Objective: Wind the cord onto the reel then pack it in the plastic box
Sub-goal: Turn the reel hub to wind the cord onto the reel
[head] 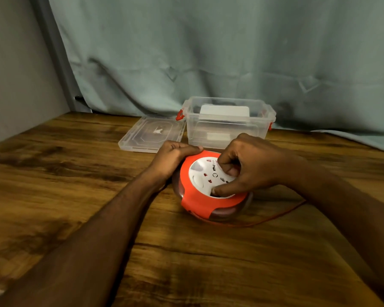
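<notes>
Winding the cord [273,216] onto the reel [211,187], judging by the orange strand trailing out to the right of the reel along the counter [75,196].

Lying flat on the counter, just in front of the plastic box [228,122], open-topped, with the lid [151,134] lying to the box's left.

Bracing the reel with the left hand [173,160]: fingers curling over the orange rim on the far-left side, thumb lying along the top edge, forearm reaching in low from the near left. Holding the rim firmly, so a closed grip on the reel.

Working the white socket face with the right hand [251,167]: fingers bent, one fingertip pressing down near the front edge of the white disc, others curled over its middle. Whether pinching a knob or merely pushing in a dimple, hard to tell.

Best done by keeping the left hand steady so the housing is not spinning along, turning the disc in smooth full circles, and letting the loose cord feed in straight without kinking or snagging at the slot.
</notes>
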Tool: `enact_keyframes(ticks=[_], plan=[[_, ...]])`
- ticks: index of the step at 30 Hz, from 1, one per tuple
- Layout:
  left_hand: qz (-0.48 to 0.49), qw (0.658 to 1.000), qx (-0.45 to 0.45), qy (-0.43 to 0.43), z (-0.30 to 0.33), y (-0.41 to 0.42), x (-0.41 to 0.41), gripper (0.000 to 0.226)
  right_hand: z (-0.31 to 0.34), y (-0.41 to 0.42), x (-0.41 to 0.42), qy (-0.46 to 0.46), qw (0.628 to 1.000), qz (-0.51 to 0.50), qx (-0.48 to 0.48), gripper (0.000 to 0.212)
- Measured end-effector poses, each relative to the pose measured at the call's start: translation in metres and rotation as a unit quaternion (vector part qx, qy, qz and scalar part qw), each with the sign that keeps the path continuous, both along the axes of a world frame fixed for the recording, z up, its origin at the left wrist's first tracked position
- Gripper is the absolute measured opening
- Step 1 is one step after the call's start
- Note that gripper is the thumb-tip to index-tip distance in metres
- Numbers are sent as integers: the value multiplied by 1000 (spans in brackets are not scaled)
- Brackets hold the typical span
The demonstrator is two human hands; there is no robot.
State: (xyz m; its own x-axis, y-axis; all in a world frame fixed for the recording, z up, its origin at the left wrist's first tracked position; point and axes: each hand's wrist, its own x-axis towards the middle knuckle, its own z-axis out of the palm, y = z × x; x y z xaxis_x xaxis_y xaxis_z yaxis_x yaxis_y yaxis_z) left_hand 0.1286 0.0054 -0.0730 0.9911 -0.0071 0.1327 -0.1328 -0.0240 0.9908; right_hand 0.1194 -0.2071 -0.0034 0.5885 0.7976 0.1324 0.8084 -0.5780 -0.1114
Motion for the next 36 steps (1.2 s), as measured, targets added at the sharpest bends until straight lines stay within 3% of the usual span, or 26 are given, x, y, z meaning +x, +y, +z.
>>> enact_keyframes(ticks=[4, 8, 10, 12, 16, 25, 31, 36], plan=[[-4, 1000, -6, -4, -2, 1, 0, 20, -5, 11, -6, -61, 998, -31, -14, 67], [-3, 1000, -3, -11, 0, 1, -2, 20, -5, 11, -10, -64, 998, 11, -27, 61], [-4, 1000, -5, -12, -1, 2, -3, 19, 2, 9, -12, -94, 995, 31, -20, 48], [-5, 1000, 2, -14, 0, 2, -2, 20, 13, 4, -12, -74, 997, 31, -17, 13], [4, 1000, 9, -23, 1, 1, -3, 20, 19, -6, -6, 17, 999, 18, -34, 55], [-10, 1000, -3, -12, -3, 2, -1, 20, 11, -10, 3, 74, 997, -13, 9, 49], [-15, 1000, -23, -5, -3, 2, -1, 22, 10, -5, -8, -62, 998, -5, -17, 47], [-13, 999, -33, -3, -2, 2, -1, 27, 5, 4, -14, -98, 994, 13, -45, 49]])
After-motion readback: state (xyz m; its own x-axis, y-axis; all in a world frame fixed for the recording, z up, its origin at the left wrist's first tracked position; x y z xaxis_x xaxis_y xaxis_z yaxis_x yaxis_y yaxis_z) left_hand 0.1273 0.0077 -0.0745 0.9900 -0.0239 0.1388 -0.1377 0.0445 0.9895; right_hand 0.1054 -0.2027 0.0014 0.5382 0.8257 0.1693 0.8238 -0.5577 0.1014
